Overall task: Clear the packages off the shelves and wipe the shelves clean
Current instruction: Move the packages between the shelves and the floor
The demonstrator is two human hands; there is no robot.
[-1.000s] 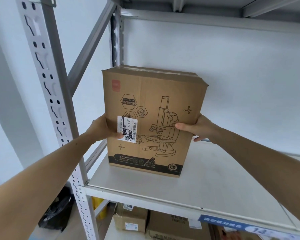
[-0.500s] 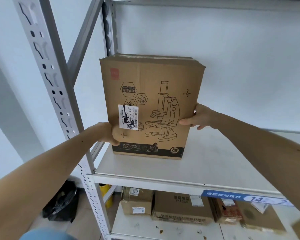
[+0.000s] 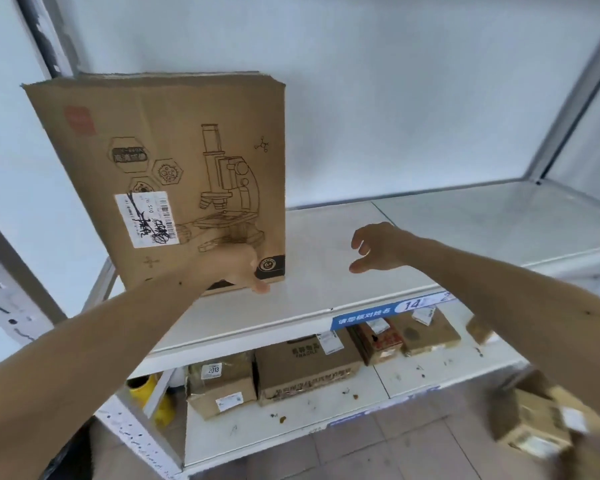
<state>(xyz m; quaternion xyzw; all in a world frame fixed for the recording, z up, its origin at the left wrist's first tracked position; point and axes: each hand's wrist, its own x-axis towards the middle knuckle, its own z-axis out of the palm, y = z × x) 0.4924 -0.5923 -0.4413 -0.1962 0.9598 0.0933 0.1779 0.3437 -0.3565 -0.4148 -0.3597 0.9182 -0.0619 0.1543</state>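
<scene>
A tall cardboard box (image 3: pixel 160 181) printed with a microscope drawing stands at the left end of the white shelf (image 3: pixel 326 282), tilted a little to the left, its lower right corner at or just above the shelf top. A white label (image 3: pixel 146 220) with black scribbles sits on its front. The left hand (image 3: pixel 239 268) is at the box's lower front edge, fingers curled under that edge, gripping it. The right hand (image 3: pixel 378 247) hangs above the shelf just to the right of the box, apart from it, fingers loosely spread and holding nothing.

The shelf top is pale and smooth, with a blue strip (image 3: pixel 388 310) marked 14 on its front edge. Grey metal posts (image 3: pixel 575 88) frame the unit against a white wall (image 3: pixel 395 81). On the lower shelf (image 3: pixel 291 420), which is speckled with dirt, stand several smaller cardboard boxes (image 3: pixel 305 368) and a yellow object (image 3: pixel 149 393) at the left. Another blurred box (image 3: pixel 534 420) lies at lower right over the tiled floor (image 3: pixel 378 448).
</scene>
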